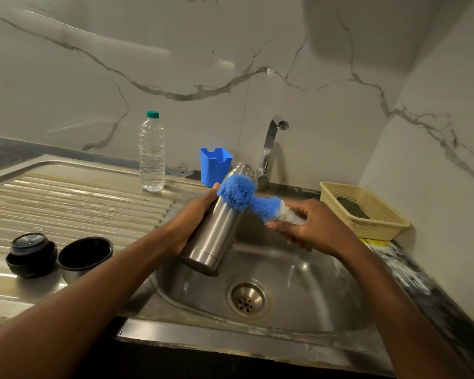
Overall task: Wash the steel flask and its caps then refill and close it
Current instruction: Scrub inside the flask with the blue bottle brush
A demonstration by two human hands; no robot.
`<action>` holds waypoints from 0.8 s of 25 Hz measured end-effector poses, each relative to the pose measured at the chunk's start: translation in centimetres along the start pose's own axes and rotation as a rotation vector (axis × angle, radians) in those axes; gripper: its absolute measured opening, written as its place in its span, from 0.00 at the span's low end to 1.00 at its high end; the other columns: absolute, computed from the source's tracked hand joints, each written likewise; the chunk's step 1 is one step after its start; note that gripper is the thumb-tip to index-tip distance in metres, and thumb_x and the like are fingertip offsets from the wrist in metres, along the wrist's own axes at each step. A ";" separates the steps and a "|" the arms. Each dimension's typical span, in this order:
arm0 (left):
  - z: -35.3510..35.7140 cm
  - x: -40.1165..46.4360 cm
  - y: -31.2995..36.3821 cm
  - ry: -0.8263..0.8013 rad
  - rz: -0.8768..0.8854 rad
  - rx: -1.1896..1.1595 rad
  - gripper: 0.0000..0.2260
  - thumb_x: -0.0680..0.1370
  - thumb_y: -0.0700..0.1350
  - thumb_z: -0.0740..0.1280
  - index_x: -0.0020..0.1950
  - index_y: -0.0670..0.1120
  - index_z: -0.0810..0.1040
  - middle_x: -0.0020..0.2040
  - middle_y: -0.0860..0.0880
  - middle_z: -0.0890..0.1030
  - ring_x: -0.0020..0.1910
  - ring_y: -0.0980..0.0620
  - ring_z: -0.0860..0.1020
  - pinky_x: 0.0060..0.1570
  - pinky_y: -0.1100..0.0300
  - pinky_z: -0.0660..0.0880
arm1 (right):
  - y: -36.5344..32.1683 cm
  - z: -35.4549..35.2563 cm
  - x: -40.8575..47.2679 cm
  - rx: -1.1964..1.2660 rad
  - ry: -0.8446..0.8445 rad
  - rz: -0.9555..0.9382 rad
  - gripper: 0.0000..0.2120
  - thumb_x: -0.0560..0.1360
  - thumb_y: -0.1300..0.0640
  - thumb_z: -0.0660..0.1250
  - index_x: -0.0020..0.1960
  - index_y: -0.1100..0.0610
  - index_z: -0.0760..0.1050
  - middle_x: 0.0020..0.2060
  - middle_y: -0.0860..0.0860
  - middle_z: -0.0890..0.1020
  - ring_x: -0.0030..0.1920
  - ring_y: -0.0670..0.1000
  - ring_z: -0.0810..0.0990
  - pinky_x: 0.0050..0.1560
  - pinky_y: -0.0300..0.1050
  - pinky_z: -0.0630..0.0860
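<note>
— Where is the flask?

— The left hand (188, 220) is wrapped around the steel flask (214, 236) and holds it tilted over the sink (298, 296), near the sink's back edge by the tap (268, 151).

— And the other hand?

— The right hand (312, 228) grips the handle of a blue brush (241, 194). The fluffy end touches the flask near its top.

— Where are the caps?

— The two black caps (58, 258) sit side by side on the draining board (80, 192), near its front left corner. A water bottle (152, 154) stands at its back edge.
</note>
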State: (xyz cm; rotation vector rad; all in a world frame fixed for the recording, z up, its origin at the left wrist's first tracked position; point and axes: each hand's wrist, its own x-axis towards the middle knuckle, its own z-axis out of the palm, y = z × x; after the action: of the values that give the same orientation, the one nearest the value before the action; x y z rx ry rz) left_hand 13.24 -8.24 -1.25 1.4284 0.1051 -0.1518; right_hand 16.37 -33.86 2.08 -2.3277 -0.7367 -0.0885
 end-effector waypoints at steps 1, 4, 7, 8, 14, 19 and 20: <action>0.0 0.0 0.1 -0.005 -0.004 -0.009 0.27 0.79 0.66 0.62 0.62 0.43 0.74 0.44 0.38 0.86 0.42 0.38 0.85 0.44 0.45 0.84 | 0.1 0.0 0.1 -0.054 0.090 -0.008 0.15 0.74 0.42 0.74 0.60 0.42 0.79 0.31 0.48 0.83 0.28 0.44 0.80 0.30 0.38 0.74; 0.1 -0.2 0.2 -0.008 0.003 -0.001 0.27 0.78 0.65 0.64 0.61 0.43 0.74 0.44 0.38 0.86 0.41 0.39 0.85 0.41 0.47 0.85 | 0.1 -0.2 0.0 -0.032 0.087 -0.015 0.17 0.73 0.41 0.74 0.59 0.44 0.80 0.31 0.49 0.84 0.27 0.45 0.80 0.30 0.41 0.76; 0.2 -0.2 0.1 0.000 0.020 0.006 0.25 0.79 0.65 0.63 0.59 0.44 0.75 0.43 0.39 0.87 0.41 0.40 0.86 0.42 0.47 0.85 | -0.3 -0.1 -0.3 0.122 -0.126 0.030 0.19 0.71 0.43 0.75 0.61 0.45 0.80 0.32 0.50 0.84 0.27 0.45 0.79 0.29 0.43 0.77; 0.2 -0.1 0.1 0.009 0.016 -0.001 0.25 0.80 0.65 0.62 0.59 0.44 0.76 0.43 0.39 0.87 0.42 0.40 0.85 0.45 0.45 0.85 | -0.2 0.0 -0.3 0.091 -0.080 0.028 0.19 0.72 0.43 0.75 0.61 0.45 0.80 0.32 0.49 0.84 0.26 0.45 0.79 0.28 0.41 0.76; 0.2 0.3 -0.2 0.038 0.023 0.015 0.26 0.78 0.66 0.65 0.62 0.44 0.76 0.51 0.36 0.85 0.51 0.34 0.85 0.57 0.35 0.80 | 0.2 0.1 0.1 0.021 0.042 0.000 0.16 0.74 0.43 0.75 0.60 0.45 0.80 0.32 0.48 0.84 0.27 0.46 0.80 0.29 0.41 0.76; 0.0 0.5 -0.3 0.057 0.017 0.007 0.27 0.78 0.67 0.65 0.62 0.45 0.77 0.51 0.37 0.86 0.51 0.35 0.85 0.55 0.36 0.81 | 0.0 0.2 0.1 0.009 0.007 0.028 0.17 0.74 0.43 0.75 0.60 0.45 0.80 0.32 0.48 0.84 0.28 0.46 0.81 0.29 0.40 0.76; 0.1 0.5 -0.3 0.056 0.014 0.005 0.27 0.78 0.67 0.65 0.62 0.45 0.77 0.52 0.36 0.85 0.53 0.34 0.84 0.56 0.34 0.80 | 0.1 0.2 0.1 -0.039 0.102 0.024 0.17 0.74 0.43 0.74 0.60 0.46 0.80 0.31 0.46 0.83 0.28 0.44 0.80 0.29 0.36 0.75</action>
State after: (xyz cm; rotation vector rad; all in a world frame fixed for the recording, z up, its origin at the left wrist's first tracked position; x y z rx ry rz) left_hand 13.69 -8.37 -1.63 1.4385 0.1408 -0.1002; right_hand 16.48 -33.70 1.89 -2.3490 -0.6611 -0.2110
